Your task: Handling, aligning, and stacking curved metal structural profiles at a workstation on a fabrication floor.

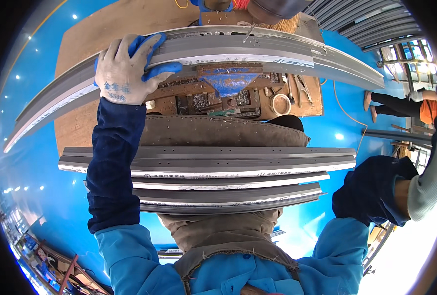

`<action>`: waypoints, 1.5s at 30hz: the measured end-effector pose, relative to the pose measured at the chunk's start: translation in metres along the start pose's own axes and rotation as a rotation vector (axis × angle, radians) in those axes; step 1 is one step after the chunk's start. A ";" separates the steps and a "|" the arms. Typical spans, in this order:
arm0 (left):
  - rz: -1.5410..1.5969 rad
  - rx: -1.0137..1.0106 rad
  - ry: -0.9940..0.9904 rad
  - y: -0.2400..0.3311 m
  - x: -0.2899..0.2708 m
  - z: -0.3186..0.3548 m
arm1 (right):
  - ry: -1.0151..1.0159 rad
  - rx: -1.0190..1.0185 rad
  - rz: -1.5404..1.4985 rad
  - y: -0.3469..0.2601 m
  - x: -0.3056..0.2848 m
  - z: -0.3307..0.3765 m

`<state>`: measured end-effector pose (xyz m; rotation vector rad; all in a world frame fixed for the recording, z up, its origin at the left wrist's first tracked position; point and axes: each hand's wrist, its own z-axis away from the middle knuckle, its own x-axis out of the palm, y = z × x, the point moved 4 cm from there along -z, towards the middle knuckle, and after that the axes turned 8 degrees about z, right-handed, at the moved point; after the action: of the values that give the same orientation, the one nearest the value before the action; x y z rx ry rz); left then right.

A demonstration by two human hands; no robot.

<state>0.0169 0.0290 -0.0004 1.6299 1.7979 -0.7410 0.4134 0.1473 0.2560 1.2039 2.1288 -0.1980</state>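
Note:
My left hand [128, 69], in a pale glove with blue fingertips, grips a long grey metal profile [194, 48] left of its middle, thumb on the near side and fingers over the top. The profile lies across a blue vise [228, 83]. Above its far edge a drill bit [249, 33] points down beside several slots, under a dark round machine head [280, 7]. My right hand [427, 189] is raised at the far right; its glove cuff shows, but its fingers are lost in the dark rim. More grey profiles [208, 162] lie across my lap.
Under the vise is a tray [201, 101] with metal chips. A tape roll [281, 104] and hand tools [302, 91] lie on the brown bench [83, 42]. Profiles are stacked [371, 22] at the far right. Another person [400, 105] stands at the right on the blue floor.

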 end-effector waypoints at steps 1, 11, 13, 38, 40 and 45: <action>0.004 -0.015 0.003 0.001 0.001 0.002 | -0.004 -0.093 -0.117 0.013 0.001 0.015; -0.010 -0.032 -0.003 0.005 -0.005 -0.002 | 0.221 0.402 -0.471 -0.041 0.164 0.068; -0.018 -0.031 -0.003 0.007 -0.006 -0.003 | 0.292 0.382 -0.481 -0.039 0.181 0.068; -0.050 -0.045 -0.070 0.002 -0.019 -0.010 | 0.417 -0.332 0.458 0.018 0.023 -0.003; -0.067 -0.028 -0.049 -0.010 -0.027 -0.008 | 0.425 0.000 -0.335 0.044 0.030 -0.010; -0.110 -0.081 0.055 -0.088 -0.062 0.040 | -0.144 0.320 -0.630 0.001 0.116 0.026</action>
<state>-0.0635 -0.0496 0.0200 1.5227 1.9440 -0.6677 0.3867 0.2185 0.1649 0.6125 2.3384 -0.9009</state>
